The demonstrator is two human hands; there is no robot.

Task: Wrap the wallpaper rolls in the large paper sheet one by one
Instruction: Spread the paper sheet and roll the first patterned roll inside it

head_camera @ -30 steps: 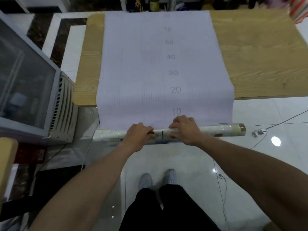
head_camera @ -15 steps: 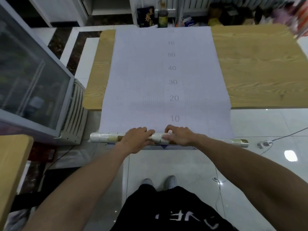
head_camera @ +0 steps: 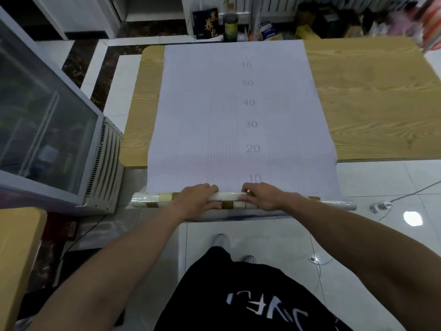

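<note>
A large pale sheet of paper (head_camera: 229,120) printed with numbers lies along the wooden table (head_camera: 372,99) and hangs over its near edge. At the hanging end a wallpaper roll (head_camera: 155,199) with a cream and gold tile pattern lies crosswise, past the table edge. My left hand (head_camera: 198,199) grips the roll left of its middle. My right hand (head_camera: 263,199) grips it just right of the middle, fingers curled over the top. The roll's right end (head_camera: 338,203) sticks out beyond the sheet.
A glass-fronted cabinet (head_camera: 43,130) with a vented side stands at the left. Another wooden surface (head_camera: 16,254) shows at the lower left. Cables and a plug (head_camera: 379,207) lie on the tiled floor at right. Boxes and a bottle (head_camera: 230,25) stand beyond the table.
The view tilted up to show more of the table and room. The roll shifted left in my hands, and the right end looks more covered by the sheet.
</note>
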